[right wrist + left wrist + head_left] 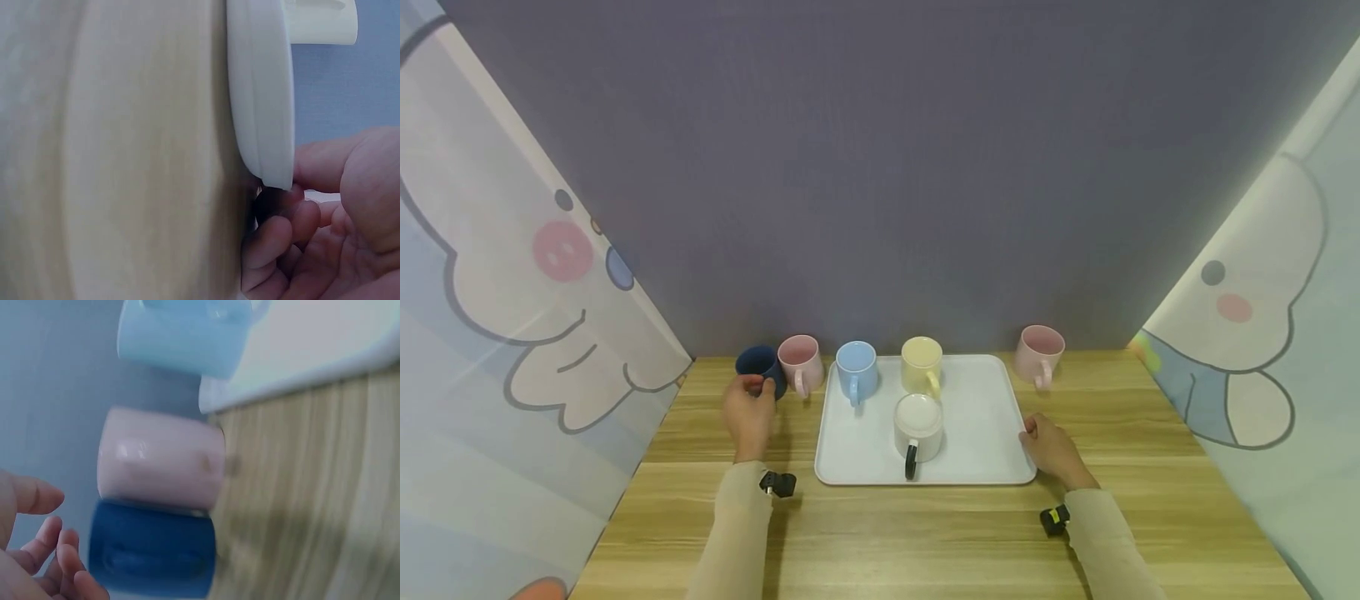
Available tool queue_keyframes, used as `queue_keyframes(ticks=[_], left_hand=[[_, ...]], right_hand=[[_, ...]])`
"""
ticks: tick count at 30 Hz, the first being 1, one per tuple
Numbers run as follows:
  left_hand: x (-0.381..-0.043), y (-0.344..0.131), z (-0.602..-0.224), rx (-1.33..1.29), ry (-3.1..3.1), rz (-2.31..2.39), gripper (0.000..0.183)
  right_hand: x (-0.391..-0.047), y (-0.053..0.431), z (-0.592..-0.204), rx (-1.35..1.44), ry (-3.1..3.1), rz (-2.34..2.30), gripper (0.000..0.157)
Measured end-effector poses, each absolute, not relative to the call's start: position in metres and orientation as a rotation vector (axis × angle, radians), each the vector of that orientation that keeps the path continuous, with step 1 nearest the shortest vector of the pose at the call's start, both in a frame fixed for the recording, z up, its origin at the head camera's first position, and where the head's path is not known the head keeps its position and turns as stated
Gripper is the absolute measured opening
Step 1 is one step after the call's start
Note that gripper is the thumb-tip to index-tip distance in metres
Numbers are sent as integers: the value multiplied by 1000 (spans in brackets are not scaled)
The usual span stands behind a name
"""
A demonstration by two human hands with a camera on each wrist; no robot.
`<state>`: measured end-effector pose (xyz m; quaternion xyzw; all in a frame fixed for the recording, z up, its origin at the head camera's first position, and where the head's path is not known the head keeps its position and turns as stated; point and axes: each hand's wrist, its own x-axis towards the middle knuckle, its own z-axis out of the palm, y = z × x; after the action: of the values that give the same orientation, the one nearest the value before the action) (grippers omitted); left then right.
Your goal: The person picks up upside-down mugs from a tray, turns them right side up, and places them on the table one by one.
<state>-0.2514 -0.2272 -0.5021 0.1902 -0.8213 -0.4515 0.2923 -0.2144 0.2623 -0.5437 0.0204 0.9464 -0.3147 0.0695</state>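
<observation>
Two pink mugs (800, 358) (1038, 354), one dark blue mug (762, 363), one light blue mug (859, 373), one yellow mug (919, 367) and one white mug (919, 433) add up to six. There is one white tray (985, 417) and one wooden tabletop (880, 533). Two hands are in view, one left hand (751, 417) and one right hand (1054, 450), along with two black wrist cameras (780, 484) (1052, 522).

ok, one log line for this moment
left hand empty, near navy mug; right hand pinches tray; on tray: blue mug, yellow mug, white mug
</observation>
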Motion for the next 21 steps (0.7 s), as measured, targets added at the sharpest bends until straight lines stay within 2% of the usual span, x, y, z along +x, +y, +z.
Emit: queue_keyframes(ticks=[9, 21], left_hand=[[-251, -183, -490, 252, -2252, -1254, 10], [-259, -131, -519, 94, -2412, -1302, 13]], right_hand=[[-214, 263, -544, 55, 2850, -947, 22], [-214, 263, -544, 49, 2853, -952, 21]])
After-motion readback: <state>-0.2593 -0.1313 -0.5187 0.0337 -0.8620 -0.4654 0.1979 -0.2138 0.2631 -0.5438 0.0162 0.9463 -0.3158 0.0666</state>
